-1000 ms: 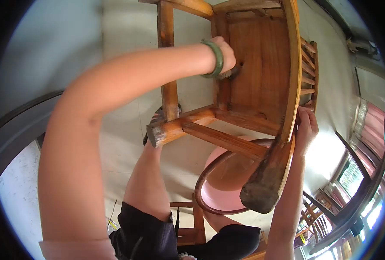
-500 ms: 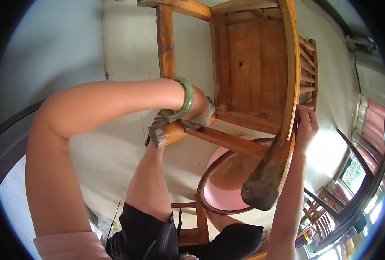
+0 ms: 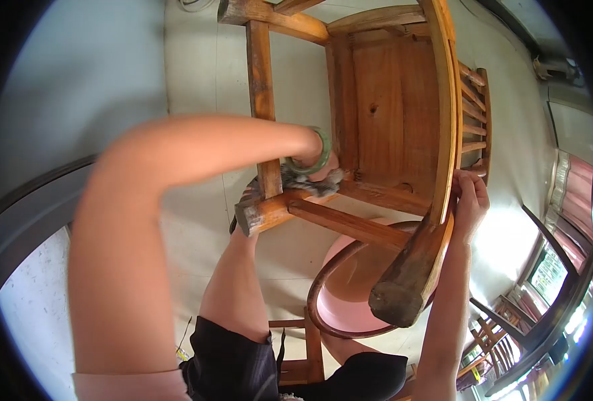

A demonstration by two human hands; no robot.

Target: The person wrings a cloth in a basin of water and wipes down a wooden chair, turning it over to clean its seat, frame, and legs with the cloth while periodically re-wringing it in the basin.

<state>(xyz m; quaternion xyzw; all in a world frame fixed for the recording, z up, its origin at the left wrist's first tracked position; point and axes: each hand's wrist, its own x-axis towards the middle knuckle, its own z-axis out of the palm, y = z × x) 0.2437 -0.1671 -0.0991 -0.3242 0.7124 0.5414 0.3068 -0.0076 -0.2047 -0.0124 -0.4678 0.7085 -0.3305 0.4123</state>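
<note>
A wooden chair [image 3: 393,113] lies tipped over in front of me, its seat underside facing me and its legs pointing my way. My left hand [image 3: 324,167], with a green bangle at the wrist, presses a wet grey rag [image 3: 303,183] to a chair leg near the seat frame. Its fingers are bent round the rag and partly hidden. On the other side my right hand [image 3: 471,197] grips the edge of the chair's long side rail, fingertips partly out of sight behind it. The nearest leg end [image 3: 395,301] looks dark and worn.
A pink basin [image 3: 336,309] with brownish water stands below the chair's near leg. My knees and a low wooden stool [image 3: 313,344] are at the bottom. More wooden chairs [image 3: 500,334] and a dark-edged table [image 3: 543,334] stand at right; a grey-blue wall [image 3: 83,80] at left.
My left hand and the rag have moved right and slightly up along the leg, towards the seat, the forearm now behind a crossbar. My right hand keeps its place; the view has shifted slightly.
</note>
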